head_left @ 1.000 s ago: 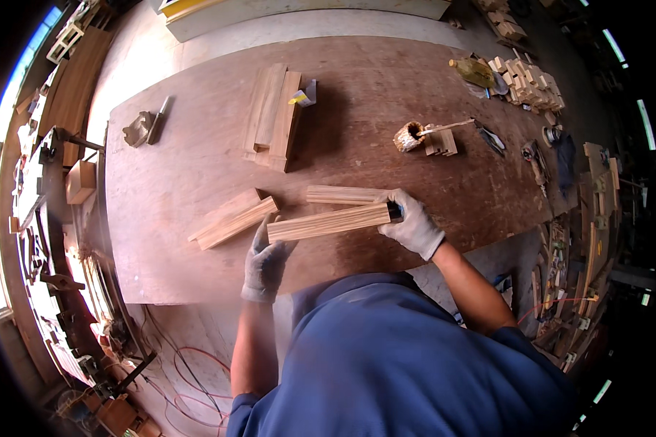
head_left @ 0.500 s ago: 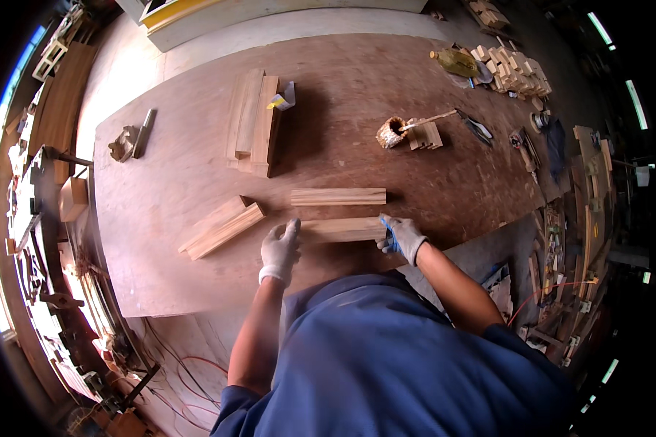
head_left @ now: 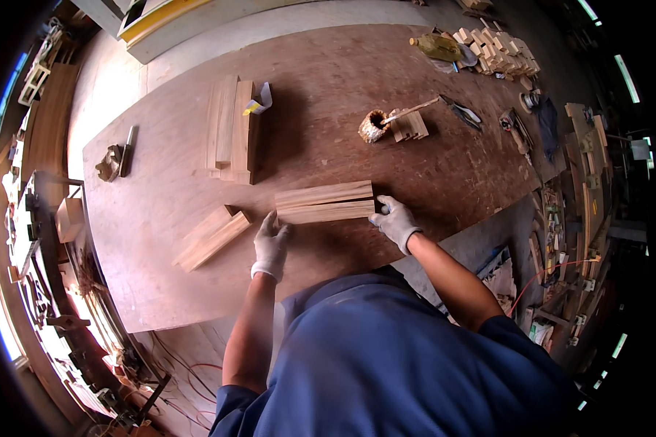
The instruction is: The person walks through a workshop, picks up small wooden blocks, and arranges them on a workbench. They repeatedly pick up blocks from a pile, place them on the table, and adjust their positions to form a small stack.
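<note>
Two short wooden pieces lie side by side on the brown tabletop in front of me, a narrow dark gap between them. My left hand, in a pale work glove, has its fingers at the left end of the near wooden piece. At that piece's right end, my gloved right hand closes its fingertips on the corner. The far wooden piece lies just beyond, almost parallel. To the left of my left hand, another pair of wooden pieces rests at a slant.
Longer boards are stacked farther back, with a tape roll on top. A crusted pot holding a stick stands beside notched blocks. Pliers, a yellowish bottle and piled wood blocks are at right.
My hands have pushed the near wooden piece away from me, up to the far one, narrowing the gap. The whole view has shifted slightly.
</note>
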### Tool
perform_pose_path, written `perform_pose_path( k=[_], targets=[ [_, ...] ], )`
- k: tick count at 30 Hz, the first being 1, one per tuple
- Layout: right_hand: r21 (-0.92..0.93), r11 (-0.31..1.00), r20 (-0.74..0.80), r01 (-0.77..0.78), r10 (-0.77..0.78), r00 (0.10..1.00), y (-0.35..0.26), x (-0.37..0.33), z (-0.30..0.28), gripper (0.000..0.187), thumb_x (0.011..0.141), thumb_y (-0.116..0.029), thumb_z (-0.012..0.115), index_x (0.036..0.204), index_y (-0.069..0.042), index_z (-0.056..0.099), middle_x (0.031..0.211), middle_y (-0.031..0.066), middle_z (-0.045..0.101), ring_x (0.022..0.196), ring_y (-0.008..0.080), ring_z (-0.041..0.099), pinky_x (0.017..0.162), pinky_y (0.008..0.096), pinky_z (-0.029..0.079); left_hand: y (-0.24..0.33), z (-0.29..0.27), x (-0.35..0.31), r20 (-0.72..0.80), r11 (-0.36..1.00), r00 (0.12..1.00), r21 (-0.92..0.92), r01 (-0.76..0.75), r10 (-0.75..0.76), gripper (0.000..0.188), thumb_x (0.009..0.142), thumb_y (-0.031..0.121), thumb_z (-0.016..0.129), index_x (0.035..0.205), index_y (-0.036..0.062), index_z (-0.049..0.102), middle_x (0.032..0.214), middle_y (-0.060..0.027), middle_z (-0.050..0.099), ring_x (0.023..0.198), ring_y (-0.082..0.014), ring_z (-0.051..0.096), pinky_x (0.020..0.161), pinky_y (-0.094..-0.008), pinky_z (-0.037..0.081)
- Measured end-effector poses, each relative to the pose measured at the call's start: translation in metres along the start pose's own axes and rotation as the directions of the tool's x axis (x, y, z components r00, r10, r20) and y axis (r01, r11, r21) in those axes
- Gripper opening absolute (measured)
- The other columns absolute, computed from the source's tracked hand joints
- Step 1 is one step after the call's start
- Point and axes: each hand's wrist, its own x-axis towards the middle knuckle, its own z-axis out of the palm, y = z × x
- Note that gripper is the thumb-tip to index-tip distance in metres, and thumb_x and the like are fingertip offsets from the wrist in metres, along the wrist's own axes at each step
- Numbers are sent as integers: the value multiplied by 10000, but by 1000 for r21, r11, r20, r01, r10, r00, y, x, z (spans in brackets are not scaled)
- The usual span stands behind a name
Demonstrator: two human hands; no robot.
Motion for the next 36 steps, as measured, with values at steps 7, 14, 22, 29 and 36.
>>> perform_pose_path(
  k=[7,14,22,29,36],
  targets=[
    [-35,997,53,75,-73,996,-36,13,2,580,852,-62,786,1395,21,601,1210,147,741,1052,198,692,954,326,534,-31,5,27,7,996,997,-13,-83,83,644,953,58,706,1551,19,470,1367,-145,674,1185,-190,635,1025,-314,501],
    [-67,993,80,101,-96,992,-53,11,-2,537,836,-109,794,1343,-12,648,1214,199,742,1117,297,717,983,384,544,4,9,24,-8,997,997,10,-76,76,637,950,28,687,1551,44,478,1287,-142,694,1113,-191,651,971,-319,521],
    [-118,978,125,173,-158,980,-72,44,-3,503,832,-119,803,1306,-19,665,1182,194,751,1105,307,719,973,393,552,34,6,28,54,971,999,-240,11,3,714,964,-41,662,1612,57,377,862,-14,611,733,-108,576,648,-271,523],
    [-146,982,214,122,-89,973,-73,37,-9,558,821,-178,827,1321,-8,645,1180,173,746,1096,308,713,972,401,549,-15,-1,28,-84,966,975,-145,-215,204,736,940,59,740,1587,22,393,988,-50,675,789,-99,599,686,-252,528],
    [-260,951,40,168,-163,986,11,11,-10,592,839,-214,811,1356,8,625,976,129,751,899,264,722,857,393,577,-46,-72,-44,-380,981,924,-194,-26,-51,501,911,206,785,1342,-13,654,1171,-161,755,1003,-195,712,872,-331,577]
  ],
)
